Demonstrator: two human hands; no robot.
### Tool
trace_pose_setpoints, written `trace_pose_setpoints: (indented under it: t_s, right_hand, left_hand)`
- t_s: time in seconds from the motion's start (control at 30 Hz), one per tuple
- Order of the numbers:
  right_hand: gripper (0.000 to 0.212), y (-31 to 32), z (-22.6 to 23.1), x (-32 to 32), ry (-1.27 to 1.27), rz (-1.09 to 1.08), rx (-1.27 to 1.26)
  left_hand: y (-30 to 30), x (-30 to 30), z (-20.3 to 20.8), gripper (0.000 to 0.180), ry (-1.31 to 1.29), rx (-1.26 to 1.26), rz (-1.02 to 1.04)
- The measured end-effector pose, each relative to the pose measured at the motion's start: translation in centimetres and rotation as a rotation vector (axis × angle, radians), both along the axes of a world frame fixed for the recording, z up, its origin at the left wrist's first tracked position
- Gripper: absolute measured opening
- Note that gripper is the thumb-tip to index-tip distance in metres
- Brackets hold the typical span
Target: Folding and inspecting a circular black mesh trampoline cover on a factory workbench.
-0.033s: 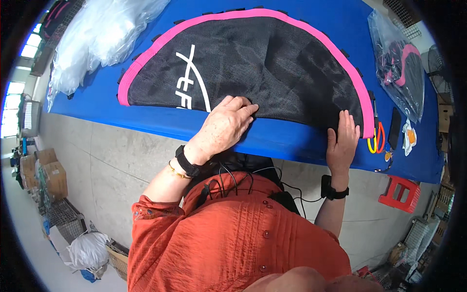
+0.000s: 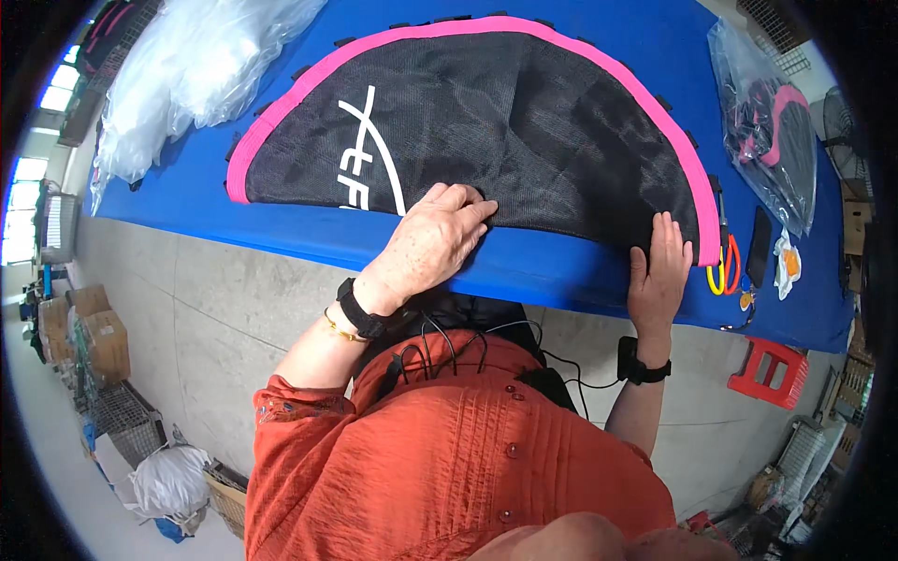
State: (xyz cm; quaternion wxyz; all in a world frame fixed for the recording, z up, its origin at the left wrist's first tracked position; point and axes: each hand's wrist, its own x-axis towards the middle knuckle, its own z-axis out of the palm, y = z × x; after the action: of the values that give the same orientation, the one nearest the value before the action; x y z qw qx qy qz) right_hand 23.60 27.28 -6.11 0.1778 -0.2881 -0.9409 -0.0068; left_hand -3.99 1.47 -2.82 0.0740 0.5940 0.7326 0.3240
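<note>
A black mesh mat (image 2: 561, 131) with a bright pink border and small black tabs lies folded into a half circle, its straight fold along the near side. White lettering shows on its left part. At the middle of the fold, my left hand (image 2: 432, 236) has its fingers bent and pressed together on the fabric edge; the fingertips are partly hidden. My right hand (image 2: 660, 271) rests flat with fingers stretched out on the mat's right corner, its thumb apart, beside the pink border.
The blue table (image 2: 309, 234) carries a heap of clear plastic bags (image 2: 187, 75) at the far left and a bagged black-and-pink item (image 2: 772, 131) at the right. Scissors (image 2: 730, 266) with coloured handles lie beside my right hand. A red stool (image 2: 769, 372) stands on the floor.
</note>
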Motion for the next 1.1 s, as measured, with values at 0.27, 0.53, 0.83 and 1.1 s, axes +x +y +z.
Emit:
trace_pose_setpoints:
  t_s: [0.27,0.53,0.83,1.1]
  right_hand:
    - [0.059,-0.4,0.3,-0.2,-0.043,-0.029,0.034]
    - [0.034,-7.6,6.1,-7.1,0.288,0.192,-0.077]
    - [0.010,-11.0,2.9,-13.2,0.260,0.307,-0.254]
    - [0.009,-9.5,2.5,-11.5,0.217,0.202,-0.338]
  left_hand:
    - [-0.1,-0.4,-0.7,0.036,-0.047,0.058,-0.005]
    - [-0.1,0.0,-0.7,0.037,0.000,0.050,0.004]
    - [-0.3,0.1,-1.1,0.042,0.032,0.053,0.017]
    - [-0.3,0.1,-1.3,0.042,0.029,0.067,0.019]
